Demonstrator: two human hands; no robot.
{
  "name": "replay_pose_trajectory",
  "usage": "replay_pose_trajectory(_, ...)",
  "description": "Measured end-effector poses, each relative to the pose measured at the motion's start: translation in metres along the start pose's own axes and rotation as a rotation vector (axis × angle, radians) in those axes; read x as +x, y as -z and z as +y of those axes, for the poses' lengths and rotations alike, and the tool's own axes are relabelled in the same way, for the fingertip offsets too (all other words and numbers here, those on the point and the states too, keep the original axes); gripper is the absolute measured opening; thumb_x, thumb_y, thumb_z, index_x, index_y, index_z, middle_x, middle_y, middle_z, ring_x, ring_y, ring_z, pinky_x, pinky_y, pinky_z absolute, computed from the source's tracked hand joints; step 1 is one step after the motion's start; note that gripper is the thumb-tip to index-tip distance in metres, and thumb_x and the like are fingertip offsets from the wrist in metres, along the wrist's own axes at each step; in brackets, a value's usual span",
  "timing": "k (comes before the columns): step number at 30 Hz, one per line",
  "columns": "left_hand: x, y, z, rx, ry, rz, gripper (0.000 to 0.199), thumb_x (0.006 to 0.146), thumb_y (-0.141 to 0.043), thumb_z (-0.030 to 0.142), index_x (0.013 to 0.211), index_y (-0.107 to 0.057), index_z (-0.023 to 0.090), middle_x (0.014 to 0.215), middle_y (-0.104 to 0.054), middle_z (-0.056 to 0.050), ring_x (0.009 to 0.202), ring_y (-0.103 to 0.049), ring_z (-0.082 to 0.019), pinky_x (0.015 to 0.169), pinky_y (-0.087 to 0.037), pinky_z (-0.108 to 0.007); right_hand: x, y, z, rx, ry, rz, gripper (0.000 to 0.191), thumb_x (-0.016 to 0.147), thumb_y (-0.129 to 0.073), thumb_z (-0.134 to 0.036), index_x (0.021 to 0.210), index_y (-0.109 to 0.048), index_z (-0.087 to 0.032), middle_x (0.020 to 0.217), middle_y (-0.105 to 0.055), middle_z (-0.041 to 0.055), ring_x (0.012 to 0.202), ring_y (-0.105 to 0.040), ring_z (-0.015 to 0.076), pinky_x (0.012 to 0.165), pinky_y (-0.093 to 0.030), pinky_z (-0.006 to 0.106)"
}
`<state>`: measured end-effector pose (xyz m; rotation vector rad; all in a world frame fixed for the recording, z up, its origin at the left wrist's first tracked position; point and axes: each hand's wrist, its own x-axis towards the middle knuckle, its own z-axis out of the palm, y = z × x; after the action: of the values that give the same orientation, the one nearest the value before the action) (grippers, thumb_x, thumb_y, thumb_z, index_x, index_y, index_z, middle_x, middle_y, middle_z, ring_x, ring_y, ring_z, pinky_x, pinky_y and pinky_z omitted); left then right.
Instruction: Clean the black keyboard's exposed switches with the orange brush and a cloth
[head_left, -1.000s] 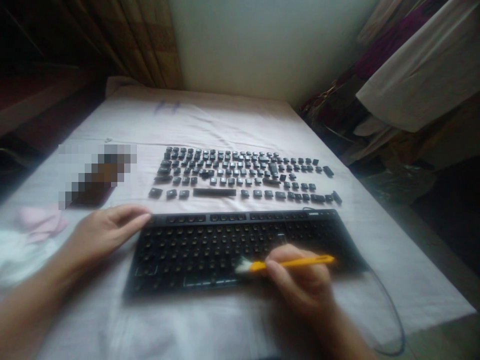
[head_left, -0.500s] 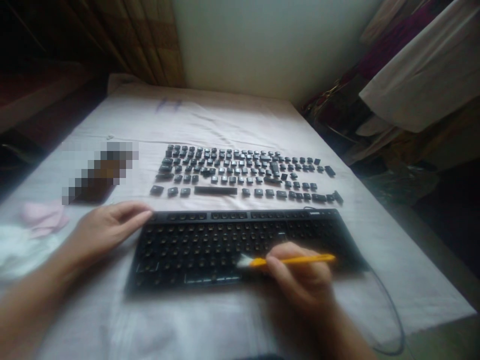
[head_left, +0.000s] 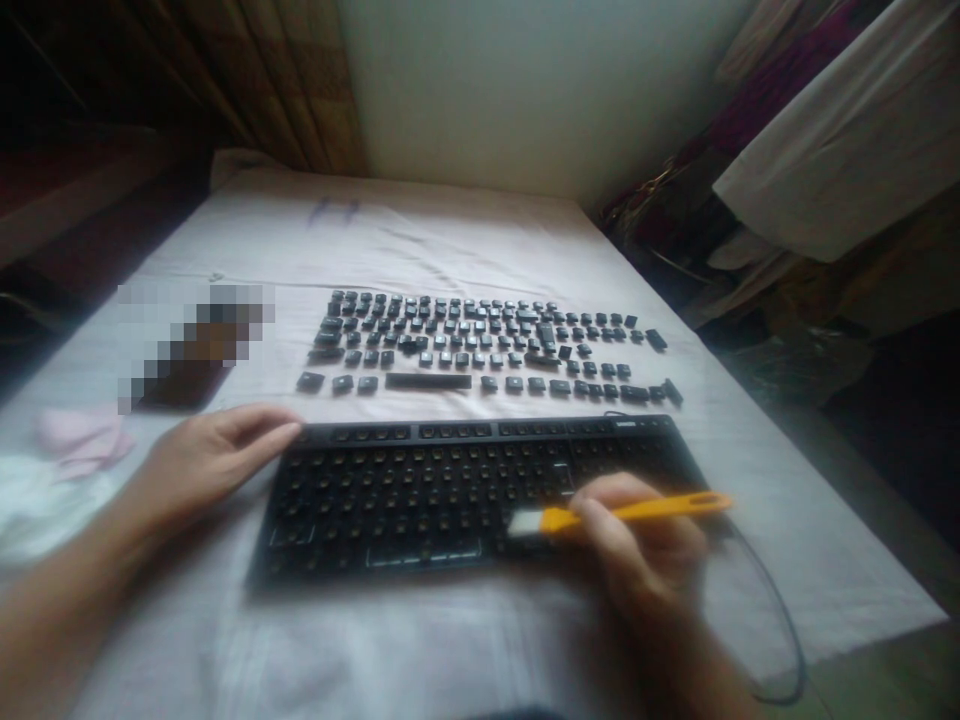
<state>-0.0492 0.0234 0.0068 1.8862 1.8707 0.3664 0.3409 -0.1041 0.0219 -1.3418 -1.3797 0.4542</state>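
Observation:
A black keyboard (head_left: 322,500) with its keycaps off lies across the near part of the table, bare key posts showing. My left hand (head_left: 225,445) is closed at its upper left corner, thumb and fingers together on the edge. Between the fingers of my right hand (head_left: 637,530) is a brush (head_left: 559,518) with a yellow handle and pale bristles. The bristles are over the lower middle of the keyboard, at or just above the key posts. Behind the keyboard, the loose black keycaps (head_left: 465,328) are laid out in rows, a long space bar (head_left: 427,381) among them.
A white cloth covers the table (head_left: 480,235). On the left are a dark blurred-out object (head_left: 191,375), a pink cloth (head_left: 84,440) and a whitish cloth (head_left: 45,500). The keyboard's cable (head_left: 787,610) loops at the right. Fabric (head_left: 832,170) hangs beyond the right edge.
My right hand has moved to the right with the brush, and its bristles have shifted right over the keyboard. My left hand stays at the corner.

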Motion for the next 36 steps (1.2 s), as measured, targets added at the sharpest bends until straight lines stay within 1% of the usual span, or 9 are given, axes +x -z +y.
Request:
replay_pose_trajectory(3,-0.001,0.001,0.001,-0.027,0.022,-0.046,0.064,0.069,-0.055,0.083,0.096,-0.078,0.031,0.107,-0.08,0.001,0.102,-0.072,-0.026,0.091,-0.051,-0.029,0.001,-0.002,0.0,-0.033,0.064,-0.048,0.016,0.087,-0.063,-0.015,0.072,-0.063,-0.022,0.06,-0.063,-0.0023,0.048,-0.06,0.0135,0.046,-0.048,0.023)
replay_pose_trajectory(9,-0.001,0.002,0.0,-0.037,0.078,-0.066,0.064,0.066,-0.057,0.084,0.098,-0.077,0.033,0.111,-0.079,0.002,0.109,-0.069,-0.028,0.101,-0.045,-0.034,0.005,-0.006,0.003,-0.076,0.165,-0.109,0.015,0.088,-0.062,-0.015,0.074,-0.063,-0.022,0.059,-0.063,-0.0032,0.046,-0.059,0.0121,0.046,-0.046,0.022)
replay_pose_trajectory(12,-0.001,0.001,-0.001,-0.044,0.072,-0.067,0.064,0.067,-0.057,0.084,0.098,-0.077,0.032,0.113,-0.079,0.0,0.111,-0.069,-0.029,0.103,-0.043,-0.035,0.005,-0.006,0.005,-0.051,0.139,-0.133,0.016,0.088,-0.062,-0.017,0.073,-0.064,-0.021,0.058,-0.063,-0.0029,0.046,-0.058,0.012,0.046,-0.046,0.022)
replay_pose_trajectory(16,-0.002,0.002,0.003,-0.053,0.051,-0.062,0.067,0.066,-0.056,0.085,0.097,-0.078,0.03,0.111,-0.079,-0.001,0.108,-0.07,-0.03,0.099,-0.047,-0.034,0.002,-0.004,0.002,0.03,0.064,-0.177,0.017,0.089,-0.063,-0.018,0.073,-0.064,-0.021,0.058,-0.063,-0.0021,0.045,-0.059,0.0127,0.044,-0.047,0.022)
replay_pose_trajectory(22,-0.002,0.003,0.004,-0.034,0.035,-0.04,0.066,0.067,-0.056,0.085,0.096,-0.078,0.03,0.109,-0.08,-0.001,0.104,-0.072,-0.028,0.094,-0.05,-0.031,-0.002,-0.003,-0.001,0.017,-0.05,0.01,0.017,0.087,-0.064,-0.018,0.071,-0.064,-0.022,0.058,-0.063,-0.0023,0.047,-0.059,0.0135,0.047,-0.048,0.023)
replay_pose_trajectory(29,-0.002,0.003,0.002,-0.044,0.073,-0.076,0.064,0.067,-0.056,0.084,0.098,-0.077,0.033,0.112,-0.079,0.001,0.111,-0.069,-0.029,0.101,-0.045,-0.034,0.003,-0.005,0.008,-0.065,0.112,-0.132,0.016,0.09,-0.061,-0.021,0.073,-0.063,-0.021,0.057,-0.062,-0.0023,0.045,-0.058,0.012,0.044,-0.046,0.022)
replay_pose_trajectory(33,-0.002,0.004,0.008,-0.059,0.088,-0.065,0.067,0.063,-0.056,0.087,0.096,-0.077,0.032,0.112,-0.079,0.0,0.111,-0.068,-0.031,0.102,-0.044,-0.036,0.002,-0.005,0.005,0.024,0.052,-0.194,0.015,0.089,-0.063,-0.02,0.075,-0.064,-0.021,0.059,-0.063,-0.0023,0.046,-0.059,0.0127,0.045,-0.048,0.022)
replay_pose_trajectory(34,-0.002,0.004,0.009,-0.061,0.088,-0.061,0.069,0.062,-0.056,0.087,0.095,-0.078,0.031,0.111,-0.079,-0.001,0.111,-0.068,-0.031,0.101,-0.045,-0.036,0.002,-0.005,0.003,0.055,0.02,-0.189,0.015,0.089,-0.063,-0.019,0.074,-0.065,-0.021,0.06,-0.064,-0.0017,0.047,-0.06,0.0132,0.045,-0.048,0.022)
replay_pose_trajectory(36,-0.002,0.004,0.011,-0.058,0.084,-0.053,0.071,0.06,-0.055,0.089,0.093,-0.078,0.03,0.109,-0.08,-0.001,0.109,-0.069,-0.032,0.099,-0.046,-0.036,0.001,-0.004,-0.002,0.092,-0.061,-0.107,0.016,0.089,-0.064,-0.02,0.073,-0.065,-0.021,0.06,-0.065,-0.001,0.049,-0.062,0.0143,0.047,-0.05,0.023)
